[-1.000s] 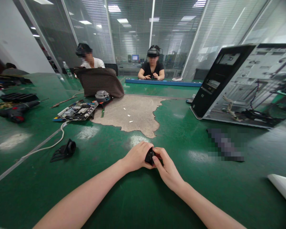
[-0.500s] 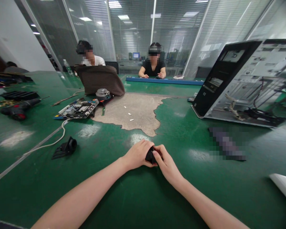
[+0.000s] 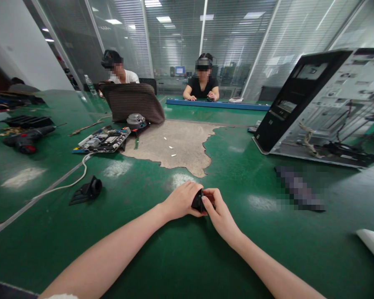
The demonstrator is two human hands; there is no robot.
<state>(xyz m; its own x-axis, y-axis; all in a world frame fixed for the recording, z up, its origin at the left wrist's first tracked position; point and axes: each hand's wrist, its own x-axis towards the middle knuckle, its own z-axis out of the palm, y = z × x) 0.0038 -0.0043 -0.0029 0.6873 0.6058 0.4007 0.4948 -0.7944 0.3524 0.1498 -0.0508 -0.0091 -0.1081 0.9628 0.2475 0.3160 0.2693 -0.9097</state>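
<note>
A small black part [image 3: 198, 201], its kind unclear, is held between both hands over the green table [image 3: 162, 257]. My left hand [image 3: 182, 200] is wrapped round it from the left, the back of the hand facing up. From the right, my right hand [image 3: 217, 209] grips its near side, with thumb and curled fingers closed on it. Much of the part is hidden by my fingers. Off to the left lies a black plastic piece with a round collar [image 3: 89, 190], apart from both hands.
At the left are a circuit board [image 3: 104, 140], a cordless drill [image 3: 28, 139] and a white cable [image 3: 82, 174]. An open computer case [image 3: 286, 106] stands at the right, a dark pixelated item [image 3: 299, 189] before it. Two people sit beyond a brown mesh panel [image 3: 132, 101] and a blue bar [image 3: 218, 104].
The view has shifted slightly. Both hands stay closed round the black part, and the right fingers have moved a little on it.
</note>
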